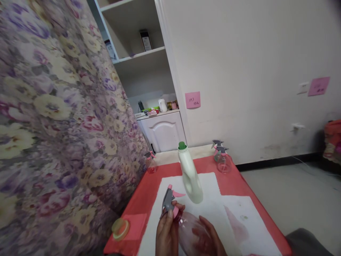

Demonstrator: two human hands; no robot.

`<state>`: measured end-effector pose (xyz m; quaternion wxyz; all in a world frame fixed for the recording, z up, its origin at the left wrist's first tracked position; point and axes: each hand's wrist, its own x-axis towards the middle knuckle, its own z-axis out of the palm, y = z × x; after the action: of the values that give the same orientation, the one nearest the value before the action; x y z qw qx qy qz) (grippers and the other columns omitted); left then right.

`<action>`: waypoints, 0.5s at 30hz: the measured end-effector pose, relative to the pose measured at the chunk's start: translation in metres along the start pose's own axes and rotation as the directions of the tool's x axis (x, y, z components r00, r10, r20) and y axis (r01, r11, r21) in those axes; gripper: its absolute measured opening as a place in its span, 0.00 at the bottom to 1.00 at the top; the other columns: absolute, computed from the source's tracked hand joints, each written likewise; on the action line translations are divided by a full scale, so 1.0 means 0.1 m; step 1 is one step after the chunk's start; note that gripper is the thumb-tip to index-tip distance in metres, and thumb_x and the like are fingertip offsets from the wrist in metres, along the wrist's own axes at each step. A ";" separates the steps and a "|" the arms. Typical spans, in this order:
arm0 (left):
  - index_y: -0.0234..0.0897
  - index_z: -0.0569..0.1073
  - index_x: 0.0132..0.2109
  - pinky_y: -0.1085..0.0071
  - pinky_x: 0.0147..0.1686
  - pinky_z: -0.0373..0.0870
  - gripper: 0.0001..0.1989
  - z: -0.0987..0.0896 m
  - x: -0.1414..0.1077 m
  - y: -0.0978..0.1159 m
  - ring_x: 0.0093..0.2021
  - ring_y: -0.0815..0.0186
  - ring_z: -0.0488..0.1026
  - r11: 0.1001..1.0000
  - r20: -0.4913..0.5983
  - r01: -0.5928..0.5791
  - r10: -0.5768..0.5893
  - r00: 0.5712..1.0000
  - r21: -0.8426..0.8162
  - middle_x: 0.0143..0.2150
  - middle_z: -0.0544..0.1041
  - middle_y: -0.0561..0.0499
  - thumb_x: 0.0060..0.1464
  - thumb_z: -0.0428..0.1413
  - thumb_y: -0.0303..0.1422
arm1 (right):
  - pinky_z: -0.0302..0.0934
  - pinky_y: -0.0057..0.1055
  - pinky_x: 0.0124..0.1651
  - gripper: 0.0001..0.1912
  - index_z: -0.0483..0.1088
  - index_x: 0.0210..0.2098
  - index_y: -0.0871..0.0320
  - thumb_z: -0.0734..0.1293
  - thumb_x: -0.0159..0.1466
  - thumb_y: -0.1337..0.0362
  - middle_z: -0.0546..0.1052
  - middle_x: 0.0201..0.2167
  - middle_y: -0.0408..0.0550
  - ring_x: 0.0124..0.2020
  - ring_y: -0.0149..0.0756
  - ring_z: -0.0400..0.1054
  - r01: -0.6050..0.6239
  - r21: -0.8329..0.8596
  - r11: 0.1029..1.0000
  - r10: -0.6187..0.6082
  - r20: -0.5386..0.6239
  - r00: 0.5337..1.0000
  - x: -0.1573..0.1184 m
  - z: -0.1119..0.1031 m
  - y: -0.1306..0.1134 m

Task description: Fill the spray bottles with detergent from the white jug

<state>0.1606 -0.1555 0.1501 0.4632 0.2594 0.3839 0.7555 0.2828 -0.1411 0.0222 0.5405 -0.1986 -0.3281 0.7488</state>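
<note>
Head view: white wall (239, 71) behind a pale green plastic jug (188, 174); under the jug, a white sheet (211, 188) on a red-covered table (135, 199). Nearer than the jug, a clear, pink-tinted plastic spray bottle (188, 227): left hand (166, 233) grasping its grey-and-pink trigger head (167, 201), right hand (213, 236) cupping its body. Probably light, slippery, slightly flexible; steadiest at the collar (176, 212).

Home room, probably: floral curtain (61, 106) left, white built-in cupboard (165, 131) with open shelves (141, 53), red-covered worktop (128, 245), plain wall (239, 71).
</note>
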 end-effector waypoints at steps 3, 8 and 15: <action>0.35 0.81 0.37 0.71 0.45 0.74 0.17 0.01 0.00 0.01 0.42 0.62 0.77 1.000 -0.019 0.004 -0.004 1.000 0.005 0.38 0.82 0.46 0.43 0.68 0.42 | 0.66 0.51 0.48 0.43 0.70 0.51 0.49 0.77 0.38 0.41 0.75 0.50 0.54 0.53 0.58 0.68 -0.080 -0.002 0.997 0.080 0.084 0.993 0.10 0.11 -0.05; 0.35 0.81 0.36 0.70 0.46 0.74 0.19 0.01 0.01 -0.01 0.42 0.62 0.77 1.000 -0.047 0.014 -0.012 0.999 0.028 0.38 0.81 0.47 0.40 0.68 0.44 | 0.66 0.53 0.47 0.34 0.74 0.45 0.52 0.73 0.46 0.38 0.79 0.40 0.53 0.49 0.57 0.72 -0.119 -0.015 0.993 0.120 0.087 0.989 0.17 0.16 -0.04; 0.37 0.81 0.36 0.65 0.48 0.74 0.18 0.00 0.04 -0.04 0.42 0.62 0.77 1.000 -0.081 -0.025 0.026 0.996 0.011 0.39 0.80 0.47 0.41 0.68 0.44 | 0.68 0.45 0.47 0.45 0.67 0.53 0.48 0.79 0.37 0.44 0.71 0.55 0.56 0.54 0.58 0.68 0.040 -0.076 0.996 -0.049 -0.122 0.991 -0.01 0.00 0.08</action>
<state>0.1606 -0.1512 0.1468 0.4363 0.2355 0.4028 0.7693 0.2777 -0.1439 0.0159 0.5687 -0.2570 -0.3258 0.7103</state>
